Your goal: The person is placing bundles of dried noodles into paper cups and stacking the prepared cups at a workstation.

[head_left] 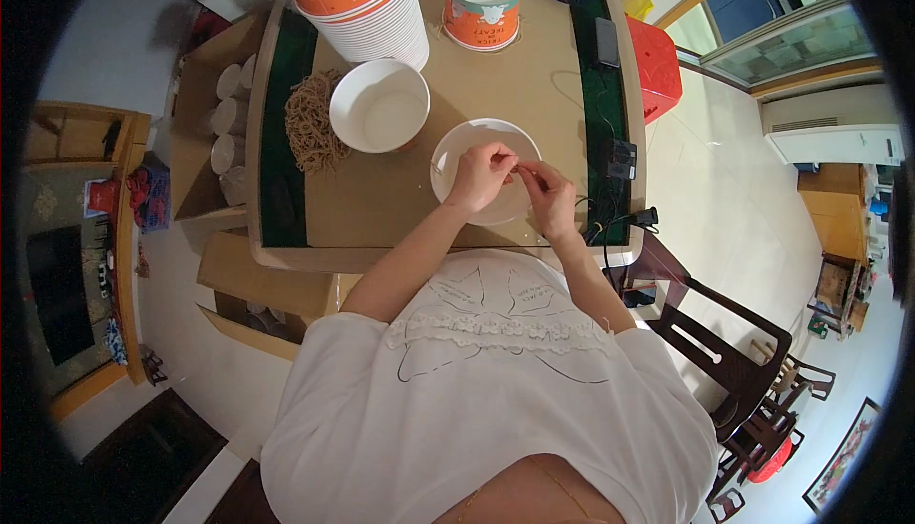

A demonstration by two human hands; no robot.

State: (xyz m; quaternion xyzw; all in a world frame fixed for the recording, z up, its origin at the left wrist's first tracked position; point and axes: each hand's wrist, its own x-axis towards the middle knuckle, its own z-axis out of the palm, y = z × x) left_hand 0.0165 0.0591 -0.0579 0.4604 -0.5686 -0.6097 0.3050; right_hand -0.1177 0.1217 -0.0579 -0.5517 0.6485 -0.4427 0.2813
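On the desk point(372, 256), a tall stack of orange buckets point(372, 19), an open white bucket point(381, 110) and a heap of brown string point(317, 124) crowd the left; a lidded bucket point(481, 24) stands at the far side, a dark phone point(607, 42) at the right. Nothing blocks the near white tub point(456, 148), just before the person, its round mouth facing up, its axis roughly upright. Over it, left hand point(483, 176) and right hand point(551, 202) meet, fingertips pinching something too small to tell.

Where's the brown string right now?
In the head view, the brown string lies on the left of the table, just left of the open white bucket.
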